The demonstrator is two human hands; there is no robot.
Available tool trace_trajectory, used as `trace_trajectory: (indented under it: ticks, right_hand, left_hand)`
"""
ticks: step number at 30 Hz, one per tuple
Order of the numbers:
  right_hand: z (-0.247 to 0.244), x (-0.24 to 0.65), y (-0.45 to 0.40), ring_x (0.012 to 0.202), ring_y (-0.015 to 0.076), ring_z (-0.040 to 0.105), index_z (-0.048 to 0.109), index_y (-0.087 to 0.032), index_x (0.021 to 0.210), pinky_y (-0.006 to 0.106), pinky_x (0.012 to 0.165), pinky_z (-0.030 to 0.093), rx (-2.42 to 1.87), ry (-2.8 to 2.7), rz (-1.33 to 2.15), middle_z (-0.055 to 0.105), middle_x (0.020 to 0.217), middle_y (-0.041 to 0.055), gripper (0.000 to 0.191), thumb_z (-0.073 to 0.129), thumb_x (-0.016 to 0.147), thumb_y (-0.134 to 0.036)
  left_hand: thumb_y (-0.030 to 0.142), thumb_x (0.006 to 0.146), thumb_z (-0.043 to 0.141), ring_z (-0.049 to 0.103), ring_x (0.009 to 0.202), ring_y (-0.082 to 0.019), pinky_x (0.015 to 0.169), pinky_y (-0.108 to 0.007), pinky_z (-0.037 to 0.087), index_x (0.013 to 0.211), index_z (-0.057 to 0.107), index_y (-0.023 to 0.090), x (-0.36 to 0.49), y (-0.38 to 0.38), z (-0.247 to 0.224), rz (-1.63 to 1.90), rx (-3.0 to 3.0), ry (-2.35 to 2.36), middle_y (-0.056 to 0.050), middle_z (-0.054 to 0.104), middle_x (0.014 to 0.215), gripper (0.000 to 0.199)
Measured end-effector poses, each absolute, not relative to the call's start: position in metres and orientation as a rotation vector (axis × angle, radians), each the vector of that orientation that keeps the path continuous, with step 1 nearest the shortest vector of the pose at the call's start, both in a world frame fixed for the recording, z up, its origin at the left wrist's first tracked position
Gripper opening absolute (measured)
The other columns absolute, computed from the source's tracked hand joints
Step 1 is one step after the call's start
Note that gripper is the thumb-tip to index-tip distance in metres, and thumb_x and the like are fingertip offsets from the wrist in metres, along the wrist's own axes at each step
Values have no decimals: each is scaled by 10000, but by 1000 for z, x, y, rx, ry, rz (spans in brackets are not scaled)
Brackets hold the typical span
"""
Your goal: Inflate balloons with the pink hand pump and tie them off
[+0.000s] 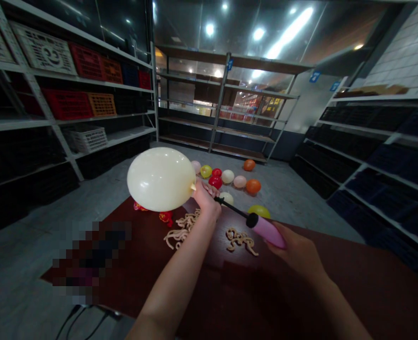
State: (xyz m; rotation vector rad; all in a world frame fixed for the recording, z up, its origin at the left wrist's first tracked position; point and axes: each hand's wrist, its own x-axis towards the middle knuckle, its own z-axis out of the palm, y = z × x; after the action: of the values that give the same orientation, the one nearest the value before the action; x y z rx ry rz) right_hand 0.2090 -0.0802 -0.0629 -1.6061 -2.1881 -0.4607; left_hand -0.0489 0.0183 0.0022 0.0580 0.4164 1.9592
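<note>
Over the dark red-brown tabletop [336, 288], at about eleven o'clock from the person's chest, a plump round cream latex balloon [161, 179] floats clear of the surface, held up by the left hand [206, 200]. That hand is curled closed at the balloon's narrow end, with the short pale neck [193, 187] poking out beside the thumb side and the body of the balloon lying off toward nine o'clock. The right hand [296, 250], at about two o'clock, is wrapped firmly around a pink plastic hand pump [270, 230]. The pump's long axis slants from lower right toward upper left, and its thin black nozzle [232, 208] points straight at the left hand, its tip reaching the fingers. Whether it enters the balloon's neck is hidden by those fingers. The left hand is much nearer the balloon; the right stays well apart from it, with the pump between them. Beneath the hands lie tangles of thin tan uninflated balloons [242, 240] and small crumpled red pieces [165, 217]. Past the table's far edge, at twelve o'clock, loose round balloons in yellow [205, 171] and orange [253, 186] sit on the grey floor [301, 208], while metal shelving with red plastic crates [69, 105] stands at ten o'clock.
</note>
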Motion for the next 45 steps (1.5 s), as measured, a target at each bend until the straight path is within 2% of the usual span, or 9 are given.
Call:
trace_trajectory:
  ticks: [4, 8, 13, 16, 23, 30, 37, 45]
  right_hand:
    - [-40, 171, -63, 886, 313, 766, 648, -260, 1299, 416, 738, 611, -1608, -2298, -477, 779, 1095, 90, 423, 563, 913, -411]
    - [-26, 138, -56, 863, 279, 752, 662, -223, 1224, 357, 700, 566, -1626, -2341, -491, 776, 1086, 99, 399, 599, 908, -459]
    - [-35, 135, -62, 831, 268, 758, 640, -233, 1241, 332, 678, 547, -1658, -2300, -443, 783, 1018, 71, 401, 601, 924, -475]
    - [-46, 144, -68, 855, 268, 771, 621, -248, 1280, 327, 673, 559, -1667, -2261, -364, 786, 1047, 59, 409, 599, 938, -472]
    - [-74, 181, -83, 998, 271, 768, 617, -221, 1310, 346, 819, 602, -1677, -2202, -319, 763, 1200, 84, 450, 601, 934, -468]
    - [-93, 234, -109, 946, 316, 772, 630, -196, 1319, 418, 805, 615, -1781, -2148, -361, 759, 1202, 117, 562, 584, 892, -558]
    - [-80, 232, -103, 884, 320, 765, 637, -198, 1298, 416, 747, 590, -1781, -2149, -311, 767, 1156, 118, 598, 544, 882, -617]
    - [-35, 181, -75, 880, 324, 731, 645, -216, 1289, 372, 690, 514, -1803, -2215, -280, 768, 1065, 108, 529, 611, 873, -541]
  left_hand:
    - [500, 934, 650, 253, 314, -65, 359, -211, 229, 544, 319, 203, -40, 13, 3, 1966, 95, 399, 82, 269, 392, 592]
    - [487, 947, 641, 256, 310, -68, 355, -212, 221, 534, 321, 203, -35, 8, 3, 1943, 115, 378, 78, 266, 384, 595]
    - [402, 987, 597, 264, 304, -74, 351, -217, 221, 507, 338, 201, -32, 7, 2, 1918, 109, 399, 67, 281, 371, 581]
    - [388, 989, 593, 266, 298, -78, 344, -221, 218, 490, 340, 201, -26, 6, -1, 1909, 140, 416, 60, 290, 363, 590]
    - [441, 963, 631, 268, 296, -67, 343, -206, 249, 527, 325, 202, -32, 10, -2, 1898, 169, 437, 80, 283, 375, 584]
    - [290, 1042, 482, 248, 292, -62, 354, -212, 226, 551, 317, 199, -44, 11, 6, 1853, 119, 433, 77, 264, 383, 525]
    - [345, 1044, 490, 254, 328, -74, 380, -233, 211, 578, 322, 209, -49, 16, 8, 1894, 98, 426, 71, 256, 422, 514]
    - [473, 1006, 567, 234, 370, -61, 408, -224, 220, 607, 310, 206, -57, 21, 8, 1986, 132, 381, 80, 246, 470, 544]
